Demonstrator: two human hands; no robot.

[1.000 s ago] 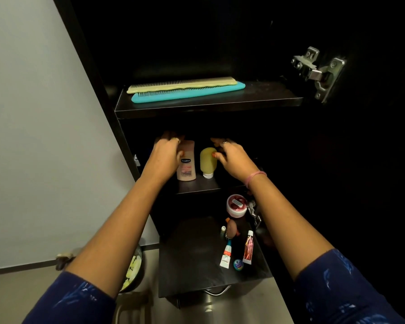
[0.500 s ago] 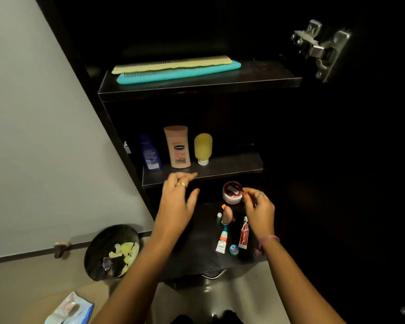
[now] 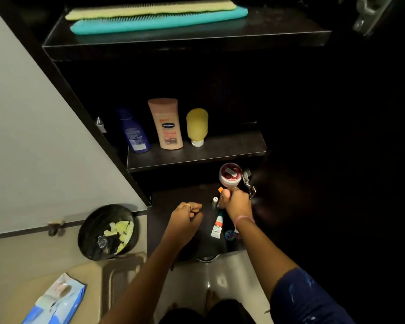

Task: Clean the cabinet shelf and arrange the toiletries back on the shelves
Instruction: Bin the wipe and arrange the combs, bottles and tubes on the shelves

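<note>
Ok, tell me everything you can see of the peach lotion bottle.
The peach lotion bottle is a tall, flat-topped plastic bottle with a dark blue oval logo and a pink printed patch near its base. It stands upright on the middle shelf, between a dark blue bottle and a yellow bottle resting cap-down. Neither hand touches it.

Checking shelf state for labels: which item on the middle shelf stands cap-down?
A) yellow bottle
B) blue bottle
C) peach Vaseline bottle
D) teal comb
A: the yellow bottle rests on its white cap on the middle shelf, right of the peach Vaseline bottle and the blue bottle.
</note>
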